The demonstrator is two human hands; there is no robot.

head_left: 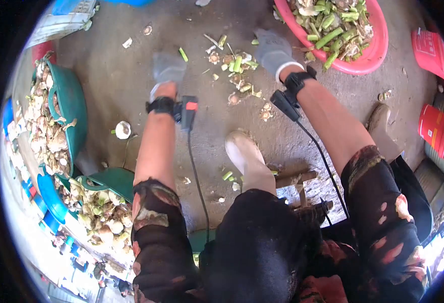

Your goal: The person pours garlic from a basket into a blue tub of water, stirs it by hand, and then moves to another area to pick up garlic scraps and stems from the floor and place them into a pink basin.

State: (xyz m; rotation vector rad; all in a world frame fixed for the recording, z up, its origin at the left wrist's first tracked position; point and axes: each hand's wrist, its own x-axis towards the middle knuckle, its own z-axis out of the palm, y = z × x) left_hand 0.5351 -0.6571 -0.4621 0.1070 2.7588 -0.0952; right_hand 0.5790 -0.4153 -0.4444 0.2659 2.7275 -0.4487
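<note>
Both my hands wear pale, translucent gloves and are smeared by motion. My left hand [169,68] hangs over the floor at upper centre; whether it holds anything cannot be made out. A short green stem piece [183,54] shows beside it. My right hand [274,49] is close to the left rim of a pink basin [381,56], which is heaped with cut green stems [328,38] and pale scraps. Its fingers are too blurred to read. Between the hands, root-end trimmings and stem bits [238,70] lie scattered on the floor. Black straps with cabled devices circle both wrists.
Garlic bulbs fill a green tub [73,101] at left and another green tub [115,179] below it. A single white bulb [123,130] lies on the floor. Red buckets [436,130] stand at right. My boots [243,149] and a wooden stool [297,181] are near the bottom.
</note>
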